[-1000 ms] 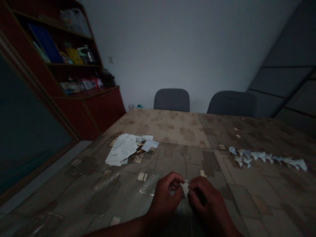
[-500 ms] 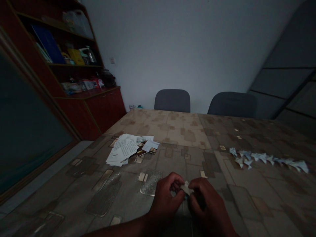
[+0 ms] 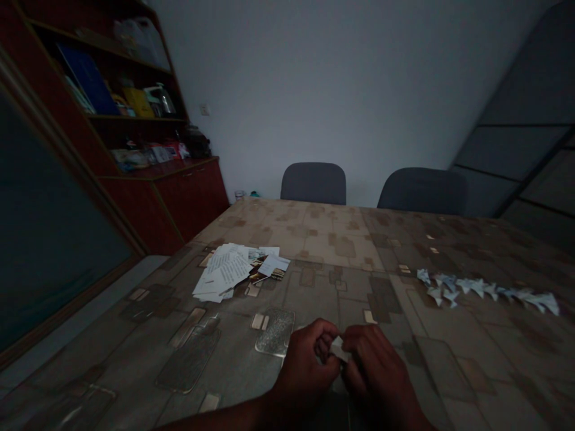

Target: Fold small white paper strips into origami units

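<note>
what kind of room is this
Probably a small office or meeting room: a long patterned table, two grey chairs along its far side, and a wooden shelf cabinet holding files and boxes.

no legible text anywhere; printed lines on loose papers (image 3: 222, 272) too small to read.

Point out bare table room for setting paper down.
Bare patterned tablecloth lies between the loose white paper sheets and the row of small folded white paper pieces, ahead of the left hand and right hand. More lies right of the hands, below that row. Crowded: sheets and row.
</note>
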Tool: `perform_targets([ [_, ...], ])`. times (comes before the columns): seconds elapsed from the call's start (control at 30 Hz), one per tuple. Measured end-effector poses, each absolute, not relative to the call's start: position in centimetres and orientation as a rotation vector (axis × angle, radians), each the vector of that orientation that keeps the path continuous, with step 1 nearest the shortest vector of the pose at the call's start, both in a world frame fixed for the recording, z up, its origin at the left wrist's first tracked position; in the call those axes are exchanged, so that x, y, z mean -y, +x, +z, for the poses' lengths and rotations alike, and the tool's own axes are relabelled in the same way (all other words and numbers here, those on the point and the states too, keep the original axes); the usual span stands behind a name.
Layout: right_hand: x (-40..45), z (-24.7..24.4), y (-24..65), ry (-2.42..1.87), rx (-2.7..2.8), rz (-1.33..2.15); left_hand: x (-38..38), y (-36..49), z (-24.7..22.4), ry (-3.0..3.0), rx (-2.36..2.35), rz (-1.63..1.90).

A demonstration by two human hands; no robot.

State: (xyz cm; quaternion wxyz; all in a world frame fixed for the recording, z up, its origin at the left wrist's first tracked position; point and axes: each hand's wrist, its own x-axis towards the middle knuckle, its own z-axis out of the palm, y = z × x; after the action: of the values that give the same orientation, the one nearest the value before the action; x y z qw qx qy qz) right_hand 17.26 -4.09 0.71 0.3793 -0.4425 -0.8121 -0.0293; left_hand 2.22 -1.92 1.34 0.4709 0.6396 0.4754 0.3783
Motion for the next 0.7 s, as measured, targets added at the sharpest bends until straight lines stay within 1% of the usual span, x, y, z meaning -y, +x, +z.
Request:
perform_targets([
  [0.1, 3.8, 0.4, 17.7, -1.136, 2.088, -0.011, 1.9, 2.2, 0.7, 1.562, -1.157, 0.909],
  [0.27, 3.6, 0.5, 18.0, -1.094, 2.11, -0.086, 2.0, 2.0, -0.2, 1.469, -1.137, 0.956],
  [0.53, 3.8, 0.5, 18.0, -0.979, 2.12, -0.256, 2.0, 2.0, 0.8, 1.59, -1.12, 0.862],
  [0.7, 3.8, 0.6, 18.0, -1.033, 2.12, -0.179, 2.2, 2.2, 1.1, 1.534, -1.123, 0.861],
])
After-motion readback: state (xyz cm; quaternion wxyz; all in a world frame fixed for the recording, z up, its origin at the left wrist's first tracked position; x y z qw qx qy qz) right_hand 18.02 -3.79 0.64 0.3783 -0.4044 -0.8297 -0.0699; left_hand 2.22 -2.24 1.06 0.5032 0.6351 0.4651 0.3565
